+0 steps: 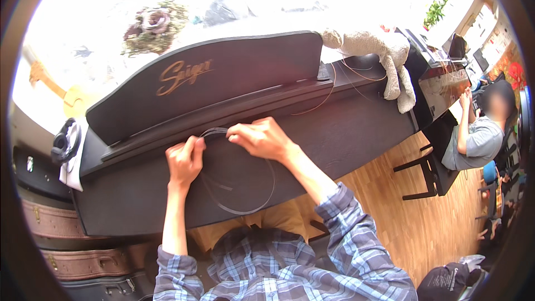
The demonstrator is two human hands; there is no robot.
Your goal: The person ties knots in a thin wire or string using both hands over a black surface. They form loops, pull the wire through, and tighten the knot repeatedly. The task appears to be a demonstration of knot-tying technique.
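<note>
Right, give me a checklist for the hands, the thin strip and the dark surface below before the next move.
1. Left hand on the thin strip: ok, pinched between thumb and fingers.
2. Right hand on the strip: ok, pinched at the fingertips.
3. Strip gathered up: not ok, a loose loop hangs toward the dark surface.
4. Loop free of the surface: cannot tell whether it touches.
5. Loose thin wire apart from the hands: ok, off to the right.
6. Plush toy apart from the hands: ok, at the far right.
</note>
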